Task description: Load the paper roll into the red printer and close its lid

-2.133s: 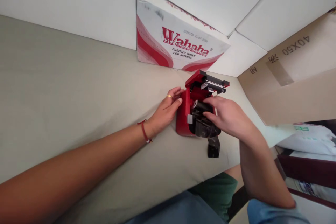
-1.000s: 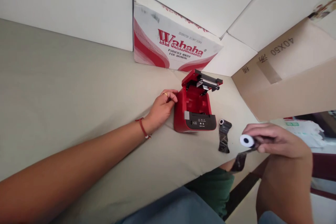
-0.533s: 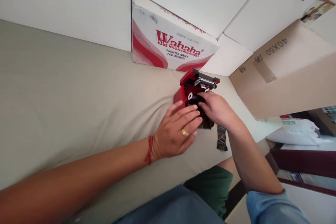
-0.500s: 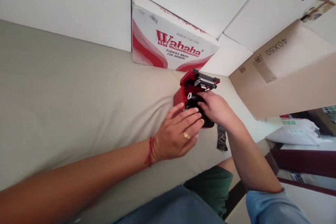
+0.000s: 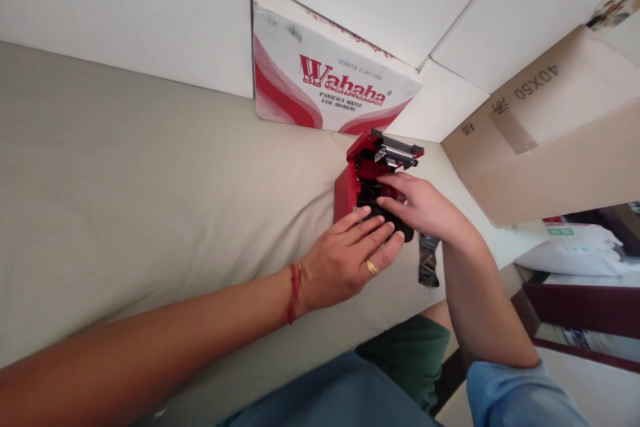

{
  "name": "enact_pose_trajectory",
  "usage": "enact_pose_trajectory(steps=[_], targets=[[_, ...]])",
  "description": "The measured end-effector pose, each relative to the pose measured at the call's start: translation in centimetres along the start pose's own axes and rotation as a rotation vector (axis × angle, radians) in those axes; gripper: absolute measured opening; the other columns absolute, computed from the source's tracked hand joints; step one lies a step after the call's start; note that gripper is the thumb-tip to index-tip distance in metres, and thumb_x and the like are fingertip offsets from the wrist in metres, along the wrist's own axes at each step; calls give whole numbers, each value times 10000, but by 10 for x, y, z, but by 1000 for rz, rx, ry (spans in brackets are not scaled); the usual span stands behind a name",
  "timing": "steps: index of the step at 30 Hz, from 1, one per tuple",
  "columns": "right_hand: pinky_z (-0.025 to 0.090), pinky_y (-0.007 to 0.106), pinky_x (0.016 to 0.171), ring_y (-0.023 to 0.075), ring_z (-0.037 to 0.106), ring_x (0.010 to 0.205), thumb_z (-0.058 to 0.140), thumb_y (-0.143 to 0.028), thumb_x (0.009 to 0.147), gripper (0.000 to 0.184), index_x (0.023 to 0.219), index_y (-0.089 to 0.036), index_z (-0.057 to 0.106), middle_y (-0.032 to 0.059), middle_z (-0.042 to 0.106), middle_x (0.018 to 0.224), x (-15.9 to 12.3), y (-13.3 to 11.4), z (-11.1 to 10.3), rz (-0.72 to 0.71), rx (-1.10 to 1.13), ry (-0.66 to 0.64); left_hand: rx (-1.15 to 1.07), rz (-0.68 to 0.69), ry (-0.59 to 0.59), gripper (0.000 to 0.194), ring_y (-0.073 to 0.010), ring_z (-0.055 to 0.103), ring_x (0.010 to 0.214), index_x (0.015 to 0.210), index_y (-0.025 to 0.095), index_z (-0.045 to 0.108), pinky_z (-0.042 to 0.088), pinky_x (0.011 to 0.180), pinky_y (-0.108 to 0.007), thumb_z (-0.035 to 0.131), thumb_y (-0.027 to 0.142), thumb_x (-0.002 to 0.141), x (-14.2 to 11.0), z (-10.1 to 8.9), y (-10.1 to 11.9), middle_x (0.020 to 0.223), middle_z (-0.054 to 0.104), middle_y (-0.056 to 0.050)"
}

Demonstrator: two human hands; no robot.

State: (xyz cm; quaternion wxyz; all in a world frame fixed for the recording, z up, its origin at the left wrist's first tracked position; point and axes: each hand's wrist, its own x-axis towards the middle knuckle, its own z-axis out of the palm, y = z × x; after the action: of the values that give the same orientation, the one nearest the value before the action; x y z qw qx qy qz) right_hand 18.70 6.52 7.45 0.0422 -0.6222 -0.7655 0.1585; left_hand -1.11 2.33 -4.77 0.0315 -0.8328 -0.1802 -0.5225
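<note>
A small red printer (image 5: 344,199) stands with its lid (image 5: 387,150) raised on the cloth-covered surface. Inside its bay sits a black-faced paper roll (image 5: 370,190), mostly hidden by fingers. My right hand (image 5: 425,207) reaches in from the right, thumb and fingers on either side of the roll. My left hand (image 5: 347,260) lies flat across the printer's front edge, fingers stretched out over the black front and the roll's loose end. Beside the printer on the right, a second black strip (image 5: 428,260) lies on the surface, partly behind my right wrist.
A Wahaha water carton (image 5: 345,80) stands against the white wall right behind the printer. To the right is a large brown cardboard box (image 5: 545,140). Farther right, a white plastic bag (image 5: 575,250) sits above dark red shelving (image 5: 575,310). The surface's front edge lies near my lap.
My right hand took the roll out to the right, then brought it back into the printer. My left hand moved from the printer's side onto its front. The roll's white end is now hidden.
</note>
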Motion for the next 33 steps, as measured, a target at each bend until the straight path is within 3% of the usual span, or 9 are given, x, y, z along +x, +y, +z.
enact_pose_trajectory(steps=[2, 5, 7, 9, 12, 15, 20, 27, 33], targets=[[610, 359, 770, 206, 733, 800, 707, -449, 1016, 298, 1139, -231, 870, 88, 881, 1099, -14, 17, -4, 61, 239, 120, -23, 11, 3, 364, -249, 831, 1270, 1391, 146, 674, 610, 1263, -481, 552, 72, 1056, -1, 1, 0, 1284, 874, -111], [441, 297, 521, 129, 500, 547, 704, -591, 1006, 395, 997, -226, 854, 79, 861, 953, -19, 44, -5, 197, 468, 447, -74, -3, -4, 372, -249, 819, 1306, 1406, 153, 673, 610, 1268, -474, 585, 68, 1054, -5, 2, 0, 1260, 878, -127], [460, 288, 541, 141, 544, 608, 701, -629, 996, 430, 1106, -236, 833, 92, 864, 1052, -7, 59, -1, 209, 532, 650, -93, -19, -19, 383, -254, 811, 1325, 1416, 156, 671, 604, 1275, -475, 599, 67, 1051, -6, 2, 0, 1274, 873, -136], [587, 314, 703, 190, 709, 858, 673, -699, 990, 522, 1245, -259, 792, 107, 852, 1229, 13, 67, 7, 187, 578, 724, -114, -27, -30, 408, -262, 799, 1349, 1431, 154, 667, 600, 1279, -479, 602, 57, 1040, -7, 1, -1, 1304, 863, -149], [638, 404, 998, 248, 749, 1260, 604, -818, 980, 673, 1356, -277, 744, 107, 802, 1420, 41, 70, 18, 130, 692, 656, -124, -27, -38, 434, -262, 799, 1351, 1436, 147, 667, 610, 1269, -470, 595, 35, 1023, -5, -2, -2, 1316, 859, -156], [638, 428, 1046, 257, 789, 1222, 500, -884, 1003, 752, 1303, -253, 777, 112, 831, 1328, 50, 65, 27, 78, 749, 585, -67, -5, -28, 354, -244, 841, 1255, 1356, 143, 693, 652, 1219, -436, 601, 43, 1029, 1, -6, -1, 1241, 884, -125], [663, 432, 1020, 245, 834, 1026, 542, -824, 1044, 653, 1075, -249, 849, 79, 872, 1038, 18, 54, 34, 38, 660, 637, -67, 7, -36, 298, -231, 869, 1163, 1287, 137, 719, 681, 1178, -405, 645, 59, 1009, 5, -12, 4, 1173, 899, -110], [517, 567, 1304, 258, 793, 1320, 544, -560, 1161, 411, 1165, -348, 896, 27, 885, 1284, -30, 49, 50, -178, 526, 660, -103, -29, -79, 333, -223, 864, 1190, 1287, 179, 726, 670, 1190, -389, 656, 62, 983, 5, -16, 7, 1183, 902, -82], [566, 603, 1274, 281, 780, 1378, 572, -386, 1159, 329, 1215, -345, 893, 33, 873, 1329, -49, 48, 70, -175, 455, 592, -162, -42, -81, 325, -223, 860, 1198, 1281, 154, 713, 677, 1164, -366, 639, 71, 976, 7, -20, 5, 1145, 903, -104]])
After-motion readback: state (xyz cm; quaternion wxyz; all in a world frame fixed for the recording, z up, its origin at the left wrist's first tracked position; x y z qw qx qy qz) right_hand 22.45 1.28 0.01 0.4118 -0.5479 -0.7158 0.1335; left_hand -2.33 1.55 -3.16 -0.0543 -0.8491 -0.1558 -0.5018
